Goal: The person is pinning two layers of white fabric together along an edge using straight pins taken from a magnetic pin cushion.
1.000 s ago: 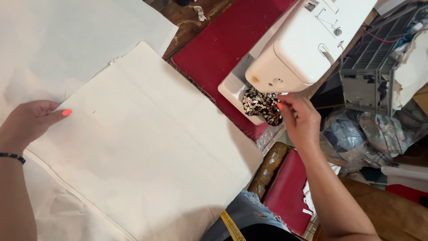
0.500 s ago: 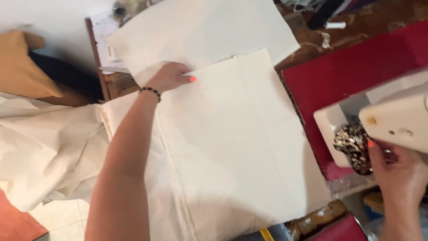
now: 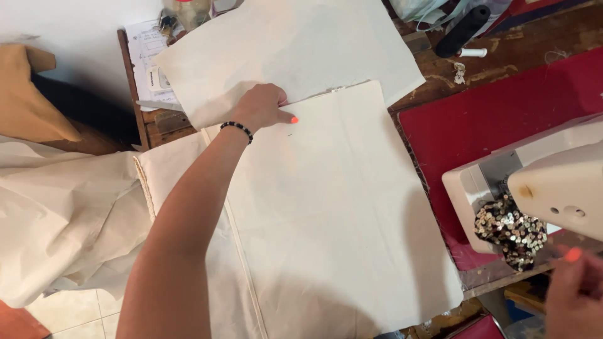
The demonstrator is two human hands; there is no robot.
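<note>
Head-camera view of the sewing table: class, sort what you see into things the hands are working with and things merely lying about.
In use:
- left hand pressing the cream fabric panel
- right hand beside the sequinned fabric under the white sewing machine

Lying about:
- black roll
- white thread spool
- paper sheet
- tan cloth
- red mat

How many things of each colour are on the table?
Cream cloth pieces: 2, the top one and the big one under the left hand
Red mat: 1
White sewing machine: 1
Black tube: 1
Total: 5
</note>
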